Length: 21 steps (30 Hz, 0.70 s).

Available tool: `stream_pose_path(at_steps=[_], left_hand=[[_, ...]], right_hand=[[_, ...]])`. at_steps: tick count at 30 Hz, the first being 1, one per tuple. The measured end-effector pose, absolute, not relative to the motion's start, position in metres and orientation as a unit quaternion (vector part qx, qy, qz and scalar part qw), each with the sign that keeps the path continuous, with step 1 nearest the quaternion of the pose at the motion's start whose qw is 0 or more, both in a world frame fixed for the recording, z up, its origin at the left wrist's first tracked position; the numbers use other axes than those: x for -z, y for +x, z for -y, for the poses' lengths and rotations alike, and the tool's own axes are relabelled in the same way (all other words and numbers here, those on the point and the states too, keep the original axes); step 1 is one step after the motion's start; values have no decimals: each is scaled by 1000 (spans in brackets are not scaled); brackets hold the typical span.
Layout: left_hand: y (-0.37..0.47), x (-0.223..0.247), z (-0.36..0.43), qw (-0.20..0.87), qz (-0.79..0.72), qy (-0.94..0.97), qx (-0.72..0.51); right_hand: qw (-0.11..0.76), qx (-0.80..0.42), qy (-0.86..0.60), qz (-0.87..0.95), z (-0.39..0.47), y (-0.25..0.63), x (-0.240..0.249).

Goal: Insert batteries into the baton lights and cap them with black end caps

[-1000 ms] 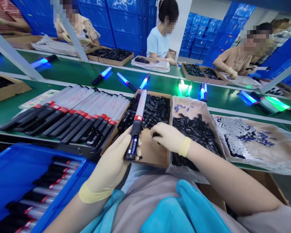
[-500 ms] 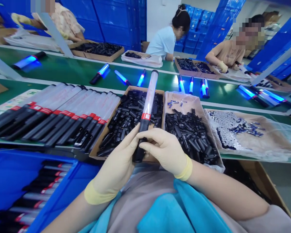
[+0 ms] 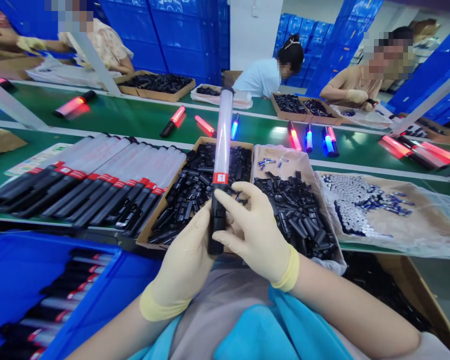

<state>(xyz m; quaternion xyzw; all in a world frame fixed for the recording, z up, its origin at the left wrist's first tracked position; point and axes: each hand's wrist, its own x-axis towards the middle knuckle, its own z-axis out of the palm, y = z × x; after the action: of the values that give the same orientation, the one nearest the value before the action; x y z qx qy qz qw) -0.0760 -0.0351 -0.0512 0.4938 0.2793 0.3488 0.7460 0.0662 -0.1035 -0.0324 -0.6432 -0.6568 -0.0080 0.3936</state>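
Upright before my chest stands a light baton with an unlit clear tube, a red band marked 1 and a black handle. Around the lower handle from the left side closes my gloved left hand. My gloved right hand grips the same handle from the right, its index finger on the upper part and its thumb lower down. Behind the baton is a cardboard box of black plastic parts. To its right lies a lined tray of black parts with several small batteries.
A row of unlit batons lies left on the bench. Below it, a blue crate holds more batons. At right is a tray of batteries. Red and blue lit batons rest on the green belt. Co-workers sit across.
Both hands have brought the baton slightly left and more upright. My right index finger has straightened along the handle. Several batons on the belt have turned from blue to red and shifted right.
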Motion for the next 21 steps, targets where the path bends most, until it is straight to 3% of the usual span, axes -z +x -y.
stream_pose_path(at_steps=[4,8,10,15,21], left_hand=[[-68,44,41,779,-270,462,-327],[-65,38,39,807,-273,423,-309],[-65,36,32,810,-283,408,-313],[-54,23,15,837,-311,367,-263],[-62,-4,1,799,-257,469,-274]], right_hand=[[434,-79,-631,638,99,70,36],[466,-58,-608,640,104,74,34],[429,-21,-568,702,108,74,30],[234,86,-496,832,99,73,24],[315,133,-524,780,62,114,11]])
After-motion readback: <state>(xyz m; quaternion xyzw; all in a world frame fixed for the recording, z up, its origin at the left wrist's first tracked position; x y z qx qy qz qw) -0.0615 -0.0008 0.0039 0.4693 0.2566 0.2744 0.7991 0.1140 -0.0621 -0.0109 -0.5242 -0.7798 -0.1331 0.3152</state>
